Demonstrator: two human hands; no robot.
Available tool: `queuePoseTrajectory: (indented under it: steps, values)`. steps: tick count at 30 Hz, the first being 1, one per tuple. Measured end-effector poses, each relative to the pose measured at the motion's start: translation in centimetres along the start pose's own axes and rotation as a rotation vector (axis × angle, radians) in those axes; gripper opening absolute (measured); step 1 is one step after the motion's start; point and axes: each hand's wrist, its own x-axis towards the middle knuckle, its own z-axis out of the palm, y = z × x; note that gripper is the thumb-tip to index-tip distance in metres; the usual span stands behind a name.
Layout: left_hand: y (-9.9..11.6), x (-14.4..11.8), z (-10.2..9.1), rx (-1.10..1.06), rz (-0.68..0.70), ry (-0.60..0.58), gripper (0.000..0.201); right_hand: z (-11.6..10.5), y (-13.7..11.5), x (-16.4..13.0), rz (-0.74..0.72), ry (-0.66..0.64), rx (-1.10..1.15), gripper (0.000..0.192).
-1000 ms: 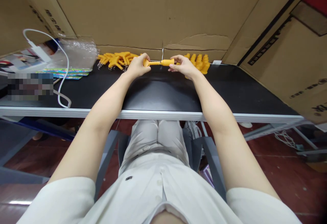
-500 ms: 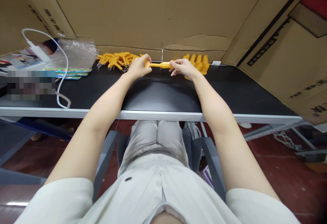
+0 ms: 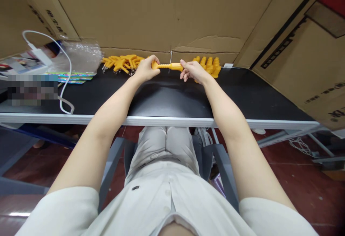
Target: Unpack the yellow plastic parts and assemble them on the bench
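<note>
Table: a black top (image 3: pixel 172 99) with a pale metal edge; the person sits at its near side.
Back and right: cardboard (image 3: pixel 121 13) closes off the table's far edge, and a printed carton (image 3: pixel 299 81) its right end.
Table's left end: a clear plastic bag (image 3: pixel 82 56) with brightly coloured packets (image 3: pixel 81 79) under it; nearby a white plug (image 3: pixel 42 57), its cord looping down toward the table's near edge. One patch there is blurred out.
Far edge, left of middle: a heap of yellow branching pieces (image 3: pixel 124 63) with metal coils at their ends, partly covered by the left hand (image 3: pixel 147 69).
Far edge, right of middle: rows of yellow knobbly parts (image 3: pixel 210 66), partly hidden by the right hand (image 3: pixel 196 71).
Yellow stick: (image 3: pixel 174 66) lies level over the table's far half, near its middle, between both hands; slim ribbed stem, thicker smooth grip on the right.
Left grip: thumb and fingers pinch the stick's left end.
Right grip: the upper fingertips touch the thick end, the lower fingers hang loose below; whether they press on it cannot be told.
</note>
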Motion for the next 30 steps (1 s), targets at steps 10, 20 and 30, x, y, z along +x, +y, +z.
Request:
queuePoseTrajectory:
  steps: [10, 20, 30]
  values:
    - [-1.8, 1.1, 0.2, 0.193, 0.165, 0.008, 0.029, 1.4, -1.3, -0.9, 0.135, 0.110, -0.045, 0.076]
    - [-4.4, 3.3, 0.1, 0.441, 0.349, -0.002, 0.031, 0.6, -2.7, -1.8, 0.210, 0.045, 0.118, 0.055]
    - [-4.0, 2.9, 0.2, 0.436, 0.339, -0.011, 0.031, 0.1, -1.5, -1.0, 0.053, 0.037, 0.139, 0.062]
